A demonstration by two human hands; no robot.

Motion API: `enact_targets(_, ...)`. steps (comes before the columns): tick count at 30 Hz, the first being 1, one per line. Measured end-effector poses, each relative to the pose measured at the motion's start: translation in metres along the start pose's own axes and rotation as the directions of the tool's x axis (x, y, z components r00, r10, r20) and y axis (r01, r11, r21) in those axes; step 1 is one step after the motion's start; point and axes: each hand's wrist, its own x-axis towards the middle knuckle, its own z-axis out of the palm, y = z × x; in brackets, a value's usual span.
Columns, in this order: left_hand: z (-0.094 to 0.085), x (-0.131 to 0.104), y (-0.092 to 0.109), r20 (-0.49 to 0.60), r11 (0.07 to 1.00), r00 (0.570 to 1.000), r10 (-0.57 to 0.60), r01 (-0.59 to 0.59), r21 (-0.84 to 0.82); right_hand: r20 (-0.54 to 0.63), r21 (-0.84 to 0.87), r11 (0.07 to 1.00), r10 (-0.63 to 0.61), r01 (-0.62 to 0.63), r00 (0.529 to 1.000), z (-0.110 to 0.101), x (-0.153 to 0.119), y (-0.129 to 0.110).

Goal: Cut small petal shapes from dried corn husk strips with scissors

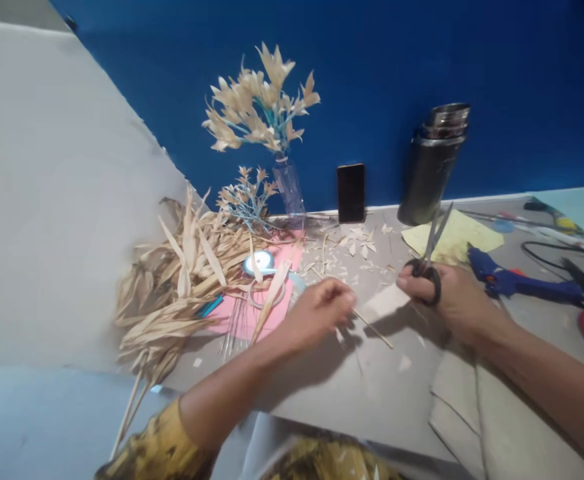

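While scissors (426,260) are gripped by the right hand (459,300), blades pointed far, a pale strip (386,301) is seen just left of the right fingertips, between both hands; fingers of the left hand (325,303) are curled; whether gripping cannot be told.

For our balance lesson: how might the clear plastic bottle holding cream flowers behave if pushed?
The clear plastic bottle would probably tip easily, being narrow beneath its broad spray of cream flowers. It looks thin and transparent, so may dent.
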Motion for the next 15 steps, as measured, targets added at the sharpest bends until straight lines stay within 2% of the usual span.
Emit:
enact_targets(2,0.017,-0.002,-0.003,0.078,0.997,0.997,0.01,-0.004,-0.076,0.057,-0.035,0.999,0.013,-0.011,0.998,0.005,-0.005,0.001)
enact_targets(4,0.031,0.003,-0.008,0.12,0.979,0.993,-0.007,0.031,-0.199,0.018,-0.077,0.997,0.002,-0.001,1.0,0.008,-0.009,0.001)
enact_targets(6,0.036,0.012,-0.012,0.126,0.952,0.991,-0.034,0.07,-0.299,-0.016,-0.096,0.995,-0.008,0.006,1.0,0.008,-0.009,0.002)
enact_targets(9,0.025,0.027,-0.015,0.03,0.908,0.999,-0.045,0.053,-0.415,0.01,-0.093,0.995,-0.019,0.02,1.0,0.006,-0.005,0.003)
enact_targets(12,0.008,0.038,-0.015,-0.129,0.862,0.992,-0.006,-0.06,-0.504,0.159,-0.042,0.999,-0.022,0.029,0.987,0.006,-0.003,0.006)
enact_targets(15,-0.002,0.041,-0.015,-0.211,0.843,0.977,0.015,-0.126,-0.523,0.321,-0.092,0.996,0.014,0.016,0.947,0.011,-0.005,0.008)
